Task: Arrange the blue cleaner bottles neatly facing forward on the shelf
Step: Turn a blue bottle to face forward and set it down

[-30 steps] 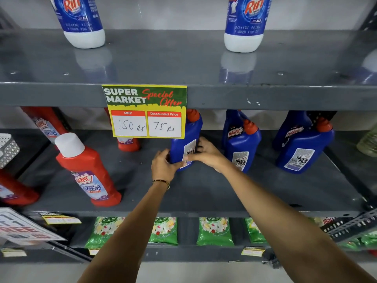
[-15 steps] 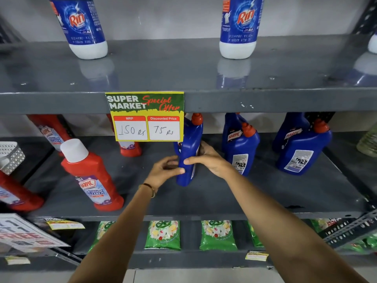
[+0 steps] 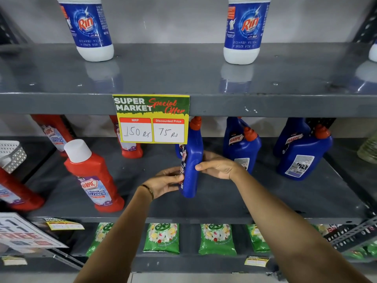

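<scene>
A blue cleaner bottle (image 3: 191, 170) with a red cap stands on the middle shelf (image 3: 214, 203), turned edge-on, its label facing left. My left hand (image 3: 165, 183) grips its left side and my right hand (image 3: 217, 165) grips its right side. Another blue bottle (image 3: 179, 150) shows partly behind it. To the right stands a pair of blue bottles (image 3: 241, 147), the front one showing its back label. Farther right, a second blue pair (image 3: 304, 155) also has a back label facing out.
Red bathroom cleaner bottles (image 3: 93, 176) stand on the left of the same shelf. A yellow price card (image 3: 152, 119) hangs from the upper shelf edge, hiding part of the held bottle. Two white-and-blue bottles (image 3: 89, 29) stand above. Green packets (image 3: 162, 238) line the shelf below.
The bottle has been pulled forward and rotated between both hands; its back label faced me before, and now I see its narrow side.
</scene>
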